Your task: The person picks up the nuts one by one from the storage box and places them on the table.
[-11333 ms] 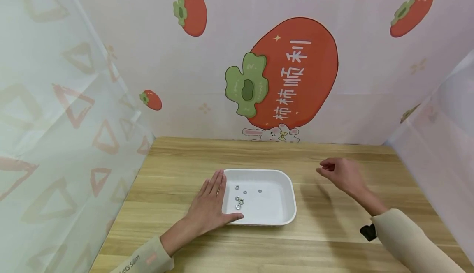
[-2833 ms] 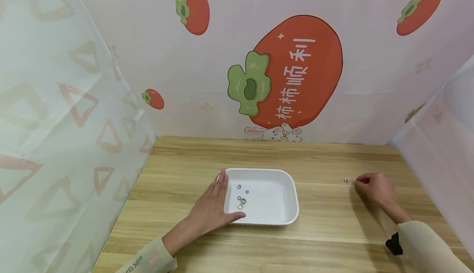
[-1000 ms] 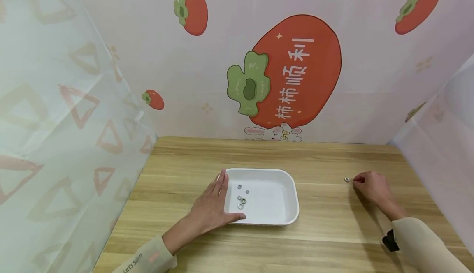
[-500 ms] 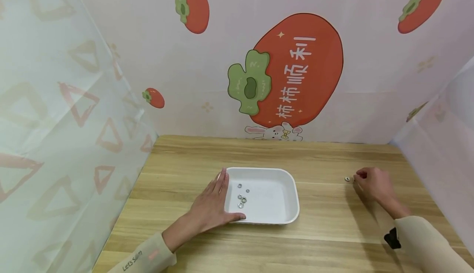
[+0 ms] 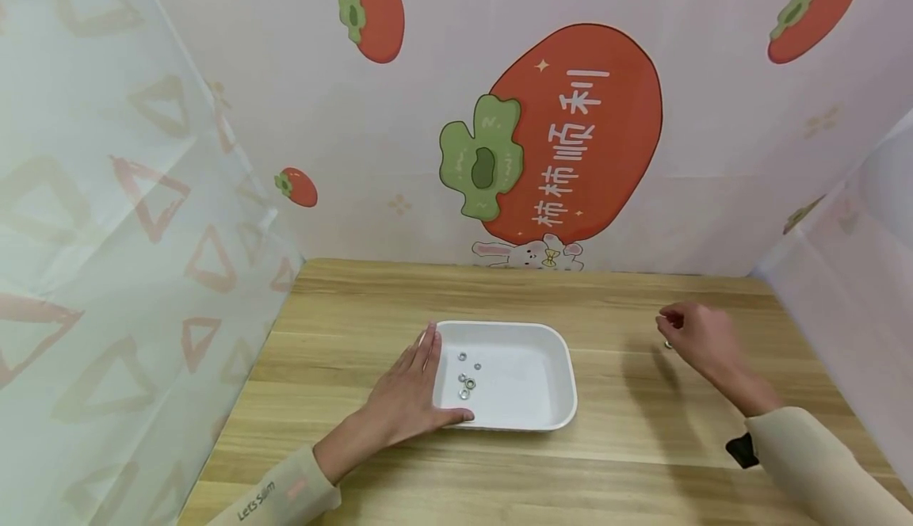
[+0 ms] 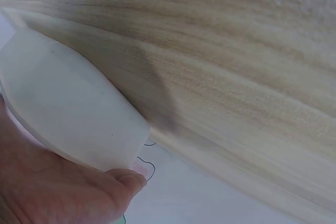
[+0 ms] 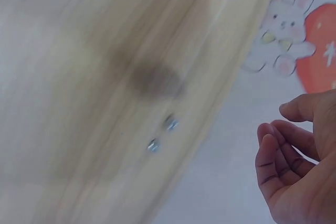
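My left hand (image 5: 403,391) lies along the left end of a white plastic tray (image 5: 524,387), fingers straight, thumb stretched over the near rim. In the left wrist view the thumb (image 6: 123,179) rests at the rim. Several small metal nuts (image 5: 470,384) lie in the left part of the tray. My right hand (image 5: 702,340) hovers over the table to the right, fingers loosely bent. The right wrist view shows thumb and fingers apart with nothing between them. On the wood below are two metal nuts, one farther up (image 7: 170,123) and one lower (image 7: 153,145).
The wooden table (image 5: 499,470) ends at a back wall sheet printed with persimmons (image 5: 578,146). White sheets also close in the left and right sides. A black band piece (image 5: 742,451) shows at the right sleeve.
Against the oldest frame, a nut has gone from the tray's right part, and nuts now lie on the table. Within the last second my right hand has risen from beside them and shifted left.
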The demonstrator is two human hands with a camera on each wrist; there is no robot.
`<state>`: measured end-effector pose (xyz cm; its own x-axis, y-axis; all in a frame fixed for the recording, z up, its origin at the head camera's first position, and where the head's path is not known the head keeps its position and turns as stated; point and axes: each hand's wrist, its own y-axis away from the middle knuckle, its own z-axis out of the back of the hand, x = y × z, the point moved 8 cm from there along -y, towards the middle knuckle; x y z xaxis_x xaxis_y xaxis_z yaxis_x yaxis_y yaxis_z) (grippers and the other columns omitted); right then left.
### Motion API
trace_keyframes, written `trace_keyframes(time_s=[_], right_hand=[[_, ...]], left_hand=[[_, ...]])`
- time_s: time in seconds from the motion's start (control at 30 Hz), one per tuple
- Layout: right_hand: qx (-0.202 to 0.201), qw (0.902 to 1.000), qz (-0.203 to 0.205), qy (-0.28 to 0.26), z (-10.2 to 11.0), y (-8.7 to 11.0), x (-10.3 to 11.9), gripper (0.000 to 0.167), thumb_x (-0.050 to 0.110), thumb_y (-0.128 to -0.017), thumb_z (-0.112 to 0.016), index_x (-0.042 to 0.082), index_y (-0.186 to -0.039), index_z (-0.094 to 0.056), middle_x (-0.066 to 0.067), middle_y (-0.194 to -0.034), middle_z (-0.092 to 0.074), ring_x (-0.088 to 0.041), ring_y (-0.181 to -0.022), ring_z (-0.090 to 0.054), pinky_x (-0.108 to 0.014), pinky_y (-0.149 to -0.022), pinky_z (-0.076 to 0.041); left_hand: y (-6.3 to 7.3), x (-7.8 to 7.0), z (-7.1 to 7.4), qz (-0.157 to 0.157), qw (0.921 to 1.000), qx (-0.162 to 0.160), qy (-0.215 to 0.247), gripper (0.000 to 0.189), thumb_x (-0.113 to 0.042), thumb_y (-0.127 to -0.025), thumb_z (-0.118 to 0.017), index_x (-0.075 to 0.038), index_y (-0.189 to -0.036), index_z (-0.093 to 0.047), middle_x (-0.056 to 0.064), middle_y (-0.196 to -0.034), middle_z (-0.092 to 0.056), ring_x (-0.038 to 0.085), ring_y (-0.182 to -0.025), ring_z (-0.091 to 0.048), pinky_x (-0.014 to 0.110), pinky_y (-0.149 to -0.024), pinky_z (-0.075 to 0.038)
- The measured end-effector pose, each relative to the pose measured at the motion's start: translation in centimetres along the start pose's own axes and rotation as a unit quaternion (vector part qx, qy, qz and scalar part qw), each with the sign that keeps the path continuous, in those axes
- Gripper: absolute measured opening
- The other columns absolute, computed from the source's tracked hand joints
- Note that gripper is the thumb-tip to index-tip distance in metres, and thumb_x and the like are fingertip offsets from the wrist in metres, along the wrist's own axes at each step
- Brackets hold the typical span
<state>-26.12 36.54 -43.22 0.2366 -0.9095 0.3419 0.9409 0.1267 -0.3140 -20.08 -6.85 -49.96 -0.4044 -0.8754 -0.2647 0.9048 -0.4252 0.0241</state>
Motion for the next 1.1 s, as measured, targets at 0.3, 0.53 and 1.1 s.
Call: trace_keyframes(time_s=[0.3, 0.53, 1.1], right_hand=[[-0.005, 0.9986, 0.052, -0.014, -0.1, -0.9, 4.9, 0.012, 0.006, -0.091, -0.078, -0.003, -0.097, -0.082, -0.015, -0.086, -0.078, -0.028, -0.071, -0.074, -0.045, -0.059, -0.059], [-0.004, 0.9955, 0.090, -0.030, -0.4, -1.8, 9.4, 0.006, 0.004, -0.088, -0.080, 0.001, -0.093, -0.082, -0.011, -0.088, -0.079, -0.022, -0.074, -0.074, -0.041, -0.062, -0.061], [0.070, 0.9826, 0.164, -0.052, -3.1, -2.7, 17.7, 0.014, 0.007, -0.085, -0.088, 0.003, -0.097, -0.083, -0.006, -0.089, -0.077, -0.016, -0.077, -0.071, -0.030, -0.067, -0.062]], left_hand=[[0.0, -0.1, 0.0, -0.006, 1.0000, 0.003, 0.000, 0.136, -0.089, -0.082, -0.060, 0.004, -0.168, -0.010, 0.019, -0.177, -0.003, 0.034, -0.163, -0.014, 0.047, -0.130, -0.025], [-0.1, 0.0, 0.2, -0.004, 0.9997, 0.021, 0.010, 0.137, -0.088, -0.082, -0.062, 0.004, -0.168, -0.008, 0.019, -0.177, -0.001, 0.034, -0.163, -0.012, 0.047, -0.130, -0.024], [-0.1, 0.0, 0.1, -0.007, 0.9998, 0.015, -0.007, 0.137, -0.092, -0.081, -0.056, 0.004, -0.168, -0.011, 0.020, -0.177, -0.003, 0.034, -0.163, -0.015, 0.047, -0.129, -0.027]])
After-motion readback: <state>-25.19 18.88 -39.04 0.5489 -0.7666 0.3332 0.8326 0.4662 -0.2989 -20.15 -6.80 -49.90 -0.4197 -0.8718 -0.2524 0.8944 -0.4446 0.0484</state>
